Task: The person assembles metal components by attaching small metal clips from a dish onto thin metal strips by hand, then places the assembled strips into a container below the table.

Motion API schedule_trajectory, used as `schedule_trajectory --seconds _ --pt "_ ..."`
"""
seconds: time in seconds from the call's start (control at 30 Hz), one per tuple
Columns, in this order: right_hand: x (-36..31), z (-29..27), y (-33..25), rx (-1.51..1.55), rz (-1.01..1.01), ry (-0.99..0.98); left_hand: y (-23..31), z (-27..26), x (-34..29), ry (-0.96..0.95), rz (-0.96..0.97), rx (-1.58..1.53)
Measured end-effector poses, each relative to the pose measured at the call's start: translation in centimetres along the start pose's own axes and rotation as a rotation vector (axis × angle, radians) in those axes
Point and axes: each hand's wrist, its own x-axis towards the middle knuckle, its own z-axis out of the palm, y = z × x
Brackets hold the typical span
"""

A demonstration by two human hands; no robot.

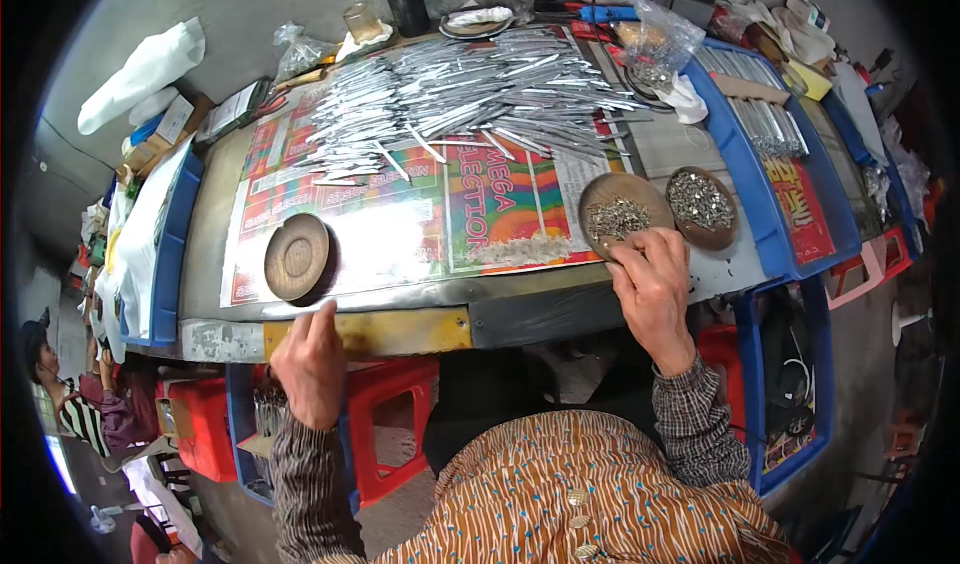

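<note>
Round brown wooden dish [628, 186] of small brassy pieces [617, 220], seemingly set within easy reach: right hand [656, 292] bunched at its near rim, left hand [308, 369] curled well left; whether either pinches anything, cannot tell.

Printed sheet [375, 226] on counter [216, 199]: large reddish capitals [497, 192] turned sideways on the multicoloured panel, legible | same sheet, left part: smaller capitals [385, 196] repeated in bands | red sheet [808, 236] in blue tray [738, 169]: bold yellow characters, partly covered | box [176, 120] at left: print too small to read
</note>
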Motion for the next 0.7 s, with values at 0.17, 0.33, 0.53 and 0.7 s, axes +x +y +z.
schedule_trajectory --seconds 0.17,0.33,0.53,0.7 --pt "0.0 0.0 0.0 0.027 -0.008 0.008 -1.3 3.6 5.9 0.099 0.104 0.018" --pt "0.1 -0.1 0.2 0.045 -0.004 0.015 -2.4 5.6 11.1 0.086 0.148 0.048" --pt "0.0 -0.1 0.1 0.069 0.016 0.028 -3.4 8.6 14.3 0.015 0.161 0.075" --pt "0.0 -0.1 0.2 0.067 0.013 0.044 -3.7 9.9 15.1 -0.083 0.149 0.112"
